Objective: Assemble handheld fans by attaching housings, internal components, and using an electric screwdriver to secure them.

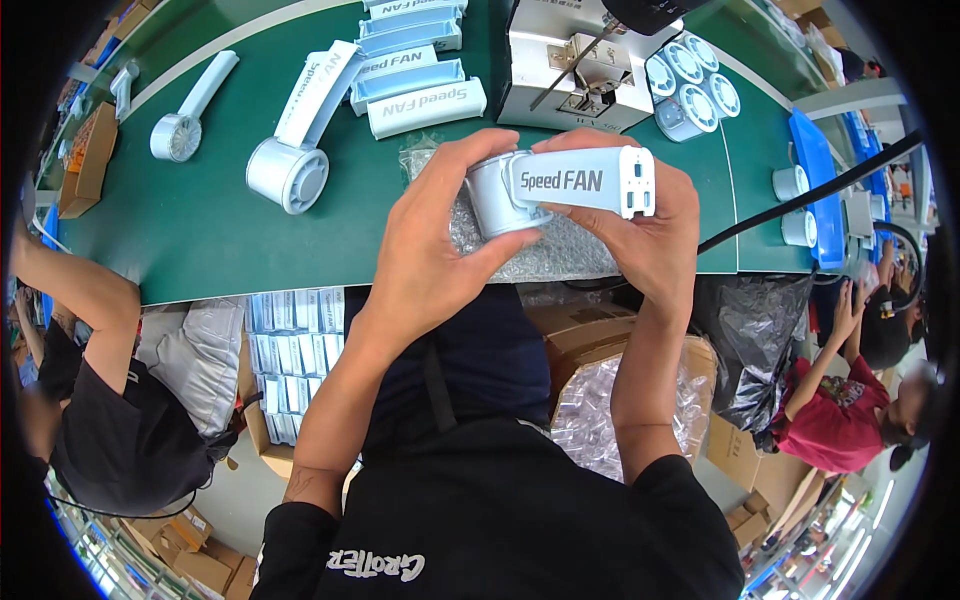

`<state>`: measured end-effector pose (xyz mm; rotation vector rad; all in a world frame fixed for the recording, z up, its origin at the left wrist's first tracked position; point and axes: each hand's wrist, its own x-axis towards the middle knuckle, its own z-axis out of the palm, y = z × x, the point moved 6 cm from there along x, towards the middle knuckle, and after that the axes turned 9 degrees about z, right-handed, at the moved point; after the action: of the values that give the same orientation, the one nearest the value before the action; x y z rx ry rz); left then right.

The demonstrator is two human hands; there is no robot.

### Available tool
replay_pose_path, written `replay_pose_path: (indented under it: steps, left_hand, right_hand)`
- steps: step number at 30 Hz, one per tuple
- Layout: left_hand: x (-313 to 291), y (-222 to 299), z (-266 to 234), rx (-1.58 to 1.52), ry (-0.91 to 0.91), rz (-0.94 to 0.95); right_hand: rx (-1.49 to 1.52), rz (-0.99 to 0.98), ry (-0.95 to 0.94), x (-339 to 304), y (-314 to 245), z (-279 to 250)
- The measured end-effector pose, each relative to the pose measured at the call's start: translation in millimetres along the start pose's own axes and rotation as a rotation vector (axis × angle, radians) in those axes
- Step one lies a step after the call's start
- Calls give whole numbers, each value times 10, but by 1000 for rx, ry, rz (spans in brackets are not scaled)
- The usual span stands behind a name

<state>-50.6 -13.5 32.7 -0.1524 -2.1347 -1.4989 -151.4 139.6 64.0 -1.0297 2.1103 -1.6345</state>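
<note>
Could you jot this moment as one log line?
left hand: gripping light-blue fan head | right hand: holding its handle | beneath: bubble wrap on green table | beyond: row of handle pieces

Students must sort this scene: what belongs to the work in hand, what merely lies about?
Likely in the work:
pale-blue handheld fan, in left hand and right hand
handle shells
round fan heads
bubble wrap beneath

Apparently lying about:
black plastic bag
black cable

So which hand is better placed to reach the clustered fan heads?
Probably the right hand: nearer the fan heads, though holding the fan's handle; the left hand is farther off, gripping its round end.
</note>
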Motion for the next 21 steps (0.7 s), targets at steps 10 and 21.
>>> replay_pose_path:
  steps: [10, 21]
  left_hand:
    - [-32, 14, -1, -32, -31, 4]
    - [-15, -56, 17, -100, -65, 6]
  right_hand:
    - [-81, -38, -10, -21, -87, -7]
    - [-63, -36, -35, -18, -61, -39]
